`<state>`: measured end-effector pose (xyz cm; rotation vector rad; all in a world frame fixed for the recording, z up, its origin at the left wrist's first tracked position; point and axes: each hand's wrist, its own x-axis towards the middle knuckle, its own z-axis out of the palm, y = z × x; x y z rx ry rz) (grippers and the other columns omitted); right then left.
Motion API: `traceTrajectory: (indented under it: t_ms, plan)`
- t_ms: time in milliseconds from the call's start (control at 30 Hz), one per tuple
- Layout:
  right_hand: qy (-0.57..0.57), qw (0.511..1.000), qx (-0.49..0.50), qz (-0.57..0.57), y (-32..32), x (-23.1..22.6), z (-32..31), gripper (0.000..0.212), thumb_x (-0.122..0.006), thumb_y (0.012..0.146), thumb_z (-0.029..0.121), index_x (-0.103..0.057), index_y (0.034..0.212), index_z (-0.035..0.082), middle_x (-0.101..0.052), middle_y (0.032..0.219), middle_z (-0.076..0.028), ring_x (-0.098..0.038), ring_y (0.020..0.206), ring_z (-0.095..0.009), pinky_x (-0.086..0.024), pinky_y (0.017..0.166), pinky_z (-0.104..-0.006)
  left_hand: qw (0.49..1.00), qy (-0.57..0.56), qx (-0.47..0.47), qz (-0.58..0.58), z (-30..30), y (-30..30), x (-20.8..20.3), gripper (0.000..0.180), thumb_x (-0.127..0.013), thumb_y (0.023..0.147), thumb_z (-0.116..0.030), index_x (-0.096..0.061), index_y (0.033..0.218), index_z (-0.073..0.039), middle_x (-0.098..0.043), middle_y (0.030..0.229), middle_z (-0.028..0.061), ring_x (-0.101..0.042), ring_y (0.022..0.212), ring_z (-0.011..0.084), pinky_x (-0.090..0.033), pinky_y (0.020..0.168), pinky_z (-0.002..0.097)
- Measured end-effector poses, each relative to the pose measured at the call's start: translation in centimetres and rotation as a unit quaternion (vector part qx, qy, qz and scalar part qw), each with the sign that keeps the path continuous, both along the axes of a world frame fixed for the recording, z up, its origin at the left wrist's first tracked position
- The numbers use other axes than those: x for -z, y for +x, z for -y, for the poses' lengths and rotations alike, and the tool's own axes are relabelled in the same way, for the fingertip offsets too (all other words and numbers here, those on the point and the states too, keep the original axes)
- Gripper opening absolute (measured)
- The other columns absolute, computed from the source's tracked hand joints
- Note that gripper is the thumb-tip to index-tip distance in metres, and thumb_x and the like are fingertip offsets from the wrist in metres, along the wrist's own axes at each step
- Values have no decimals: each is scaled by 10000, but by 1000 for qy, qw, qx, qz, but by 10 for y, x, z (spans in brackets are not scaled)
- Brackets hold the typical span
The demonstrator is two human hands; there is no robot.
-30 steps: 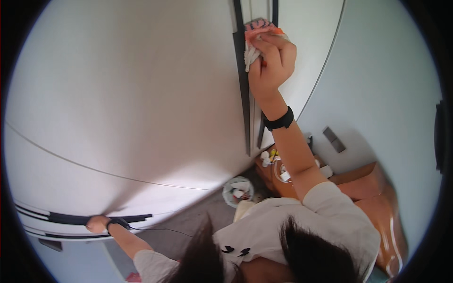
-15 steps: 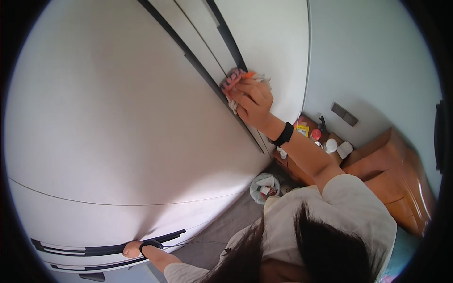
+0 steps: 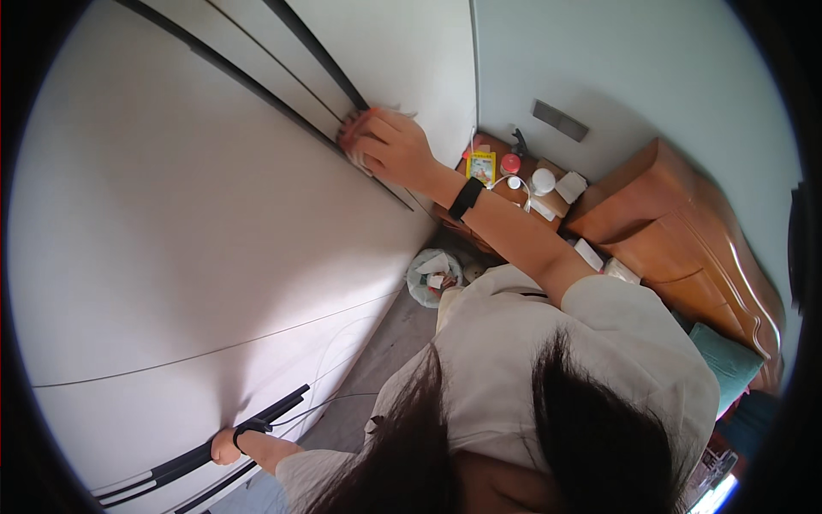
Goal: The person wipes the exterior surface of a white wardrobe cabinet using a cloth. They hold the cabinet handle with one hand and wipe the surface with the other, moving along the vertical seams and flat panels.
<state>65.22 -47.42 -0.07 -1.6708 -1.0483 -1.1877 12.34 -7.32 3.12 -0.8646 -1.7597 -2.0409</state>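
My right hand is raised against a large white wardrobe door. Bunched under its fingers is a pinkish patterned cloth, smeared by motion. The cloth presses on the wardrobe front between two long dark handle strips, over the seam. A black band circles the right wrist. Low on the left, my left hand is closed round another dark handle strip, its fingertips hidden. That wrist wears a dark device with a thin cable trailing from it.
A brown bedside cabinet against the wall bears a yellow packet, a white round container and other small items. Below it stands a lined waste bin. At the right are a brown leather headboard and a green pillow.
The whole view has swung to the right, bringing more of the cabinet and headboard in. My right hand now covers more of the cloth. My left hand keeps its hold on the handle strip.
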Motion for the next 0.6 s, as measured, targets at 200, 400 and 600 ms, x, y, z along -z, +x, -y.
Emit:
traceTrajectory:
  t_ms: [200, 400, 600]
  plan:
    - [107, 987, 6, 119, 3, -105, -5, 228, -689, 604, 64, -640, 812, 141, -567, 826, -6, -571, 760, -201, -459, 613, -317, 994, -35, 64, 84, -21, -38, 8, 406, -305, 934, -196, -584, 958, 99, -588, 1045, 348, -566, 945, 447, -438, 847, 508]
    - [101, 977, 11, 187, 23, -157, -26, 137, -665, 676, 86, -637, 791, 154, -581, 860, 13, -566, 825, -182, -456, 703, -318, 996, -14, 55, 70, -12, -17, 1, 402, -305, 935, -200, -583, 966, 90, -588, 1048, 338, -563, 952, 441, -433, 860, 505]
    - [94, 980, 3, 173, 21, -140, -30, 169, -702, 633, 78, -623, 768, 142, -595, 869, 12, -579, 813, -183, -465, 670, -326, 998, -13, 29, 50, -2, -13, -1, 402, -304, 935, -203, -581, 973, 87, -587, 1051, 334, -560, 959, 438, -430, 868, 503]
